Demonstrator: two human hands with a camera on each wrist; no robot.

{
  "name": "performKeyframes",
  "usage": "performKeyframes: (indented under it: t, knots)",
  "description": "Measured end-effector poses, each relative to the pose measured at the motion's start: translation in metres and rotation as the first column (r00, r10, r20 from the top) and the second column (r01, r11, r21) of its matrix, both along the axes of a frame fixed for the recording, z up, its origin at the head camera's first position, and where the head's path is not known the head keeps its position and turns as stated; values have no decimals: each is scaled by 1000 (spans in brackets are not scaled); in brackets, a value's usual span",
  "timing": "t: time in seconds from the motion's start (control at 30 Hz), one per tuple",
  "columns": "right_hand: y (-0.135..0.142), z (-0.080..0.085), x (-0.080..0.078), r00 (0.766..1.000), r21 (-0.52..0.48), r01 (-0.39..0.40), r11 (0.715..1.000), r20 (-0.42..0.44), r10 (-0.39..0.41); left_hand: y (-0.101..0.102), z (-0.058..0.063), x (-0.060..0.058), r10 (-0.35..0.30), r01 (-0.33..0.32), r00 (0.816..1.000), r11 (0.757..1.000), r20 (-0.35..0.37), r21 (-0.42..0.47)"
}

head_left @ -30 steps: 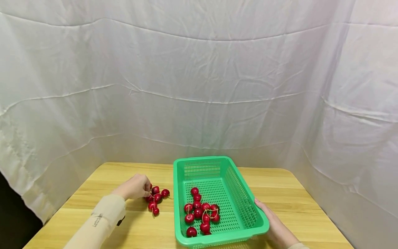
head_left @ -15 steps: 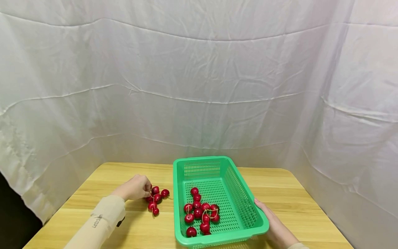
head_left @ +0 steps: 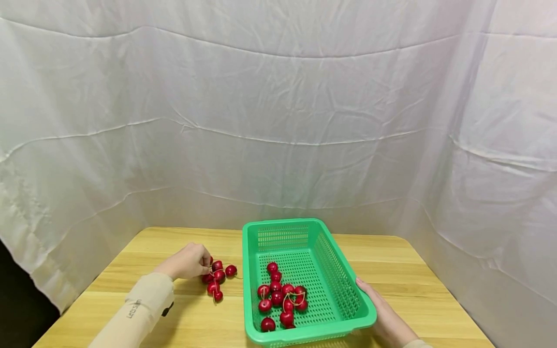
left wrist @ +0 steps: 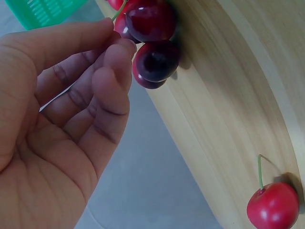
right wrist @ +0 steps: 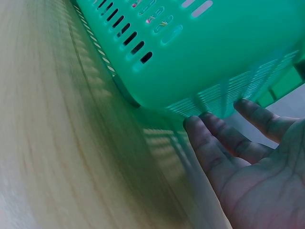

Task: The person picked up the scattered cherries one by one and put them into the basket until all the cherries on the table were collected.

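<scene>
My left hand (head_left: 191,261) is over a cluster of red cherries (head_left: 219,276) on the table, left of the green basket (head_left: 309,333). In the left wrist view its thumb and forefinger pinch a thin green cherry stem (left wrist: 120,10), with dark red cherries (left wrist: 151,21) just past the fingertips. Several stemmed cherries (head_left: 276,298) lie on the basket's perforated floor, toward its near left. At the basket's right side is my right hand (head_left: 380,309). The right wrist view shows its fingers (right wrist: 205,138) extended, tips at the slotted wall under the rim.
The wooden table (head_left: 417,285) runs up to a white curtain (head_left: 278,106) hung behind and at both sides. A single cherry (left wrist: 273,206) lies apart on the wood in the left wrist view. A dark area (head_left: 21,290) shows beyond the curtain at lower left.
The left hand has shifted very slightly left, and a few cherries beneath it have moved a little the same way. The right hand and basket look the same.
</scene>
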State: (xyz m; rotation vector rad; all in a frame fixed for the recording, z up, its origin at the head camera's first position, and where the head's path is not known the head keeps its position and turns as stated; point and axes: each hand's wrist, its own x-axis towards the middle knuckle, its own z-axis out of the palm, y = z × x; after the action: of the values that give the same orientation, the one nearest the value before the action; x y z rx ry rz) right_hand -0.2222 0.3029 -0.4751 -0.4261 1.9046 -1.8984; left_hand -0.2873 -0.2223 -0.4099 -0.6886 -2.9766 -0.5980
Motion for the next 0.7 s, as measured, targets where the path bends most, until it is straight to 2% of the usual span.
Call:
performKeyframes:
  t: [0.17,0.33,0.7]
  knots:
    - [-1,0,0,1000,-3,-2,1000,14,2,-2,3,1,6,-6,1000,1000,24,11]
    - [1,-1,-2,1000,15,7,1000,-7,-7,-3,7,0,3,-4,999,1000,44,22]
    - [-1,1,1,1000,34,14,999,-4,-14,-4,28,-2,-32,32,999,999,-28,3]
